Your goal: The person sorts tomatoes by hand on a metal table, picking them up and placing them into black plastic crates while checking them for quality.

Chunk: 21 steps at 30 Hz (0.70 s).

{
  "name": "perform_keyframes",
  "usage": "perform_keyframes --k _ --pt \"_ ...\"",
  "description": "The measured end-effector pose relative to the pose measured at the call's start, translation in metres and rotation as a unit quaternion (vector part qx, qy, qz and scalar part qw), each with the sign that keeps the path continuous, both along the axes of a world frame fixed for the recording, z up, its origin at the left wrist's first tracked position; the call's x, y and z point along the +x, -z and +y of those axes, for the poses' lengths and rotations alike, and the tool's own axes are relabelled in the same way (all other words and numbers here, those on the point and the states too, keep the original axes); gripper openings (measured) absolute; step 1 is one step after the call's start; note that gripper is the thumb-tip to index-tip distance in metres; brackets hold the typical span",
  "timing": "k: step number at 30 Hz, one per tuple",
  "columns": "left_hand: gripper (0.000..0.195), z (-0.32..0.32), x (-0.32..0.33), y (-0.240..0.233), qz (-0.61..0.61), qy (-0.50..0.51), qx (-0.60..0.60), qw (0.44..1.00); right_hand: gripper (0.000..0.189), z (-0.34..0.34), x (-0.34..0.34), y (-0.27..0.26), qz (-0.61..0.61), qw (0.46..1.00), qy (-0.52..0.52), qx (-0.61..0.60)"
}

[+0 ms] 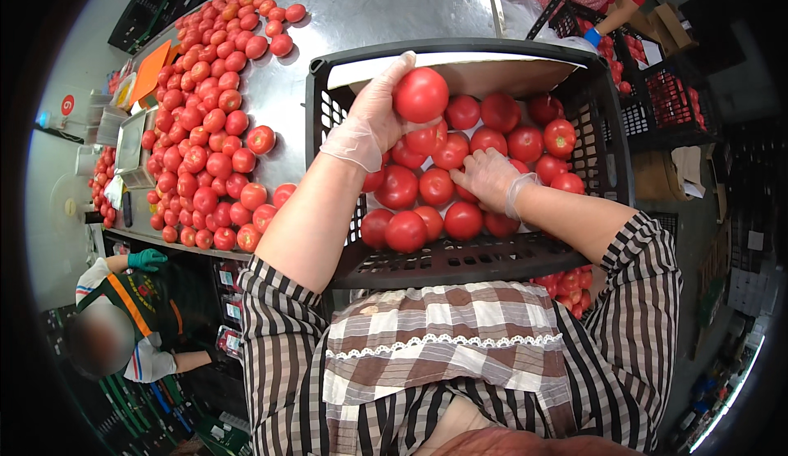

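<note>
My left hand [378, 108], in a clear plastic glove, holds a large red tomato [420, 94] above the upper left part of a black plastic crate [468, 265]. My right hand [489, 179], gloved too, reaches down among the tomatoes [436, 186] in the crate; its fingertips lie between them, and whether they grip one is hidden. White cardboard [455, 69] lines the crate's far wall. Left of the crate, a wide heap of tomatoes [206, 142] covers part of a metal table [357, 6].
A metal container [130, 142] and an orange sheet [151, 71] lie beyond the heap. A person with a green glove [146, 259] is at the lower left. Another person's blue-gloved hand [593, 37] is at crates of tomatoes [671, 96] at the upper right.
</note>
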<state>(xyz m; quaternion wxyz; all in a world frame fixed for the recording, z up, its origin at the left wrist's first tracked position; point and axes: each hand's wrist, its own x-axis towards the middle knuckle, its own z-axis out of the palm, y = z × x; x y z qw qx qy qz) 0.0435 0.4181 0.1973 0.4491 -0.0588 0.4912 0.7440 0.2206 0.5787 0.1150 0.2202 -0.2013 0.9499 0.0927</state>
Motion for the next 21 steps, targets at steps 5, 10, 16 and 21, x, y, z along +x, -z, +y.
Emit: perform_keyframes --k 5,10,16,21 --pt "0.06 0.004 -0.001 0.002 0.002 0.048 0.009 0.999 0.075 0.017 -0.007 -0.014 0.04 0.994 0.038 -0.098" --pt "0.06 0.003 -0.003 0.012 0.028 0.089 0.061 0.994 0.065 0.042 -0.009 -0.061 -0.084 0.74 0.356 -0.565" --pt "0.054 0.001 0.012 0.001 0.07 0.174 0.036 0.982 0.07 0.027 0.005 -0.075 -0.191 0.282 0.448 -0.827" --pt "0.047 -0.001 0.016 0.002 0.085 0.189 0.045 0.977 0.082 0.031 0.002 -0.066 -0.193 0.293 0.44 -0.827"
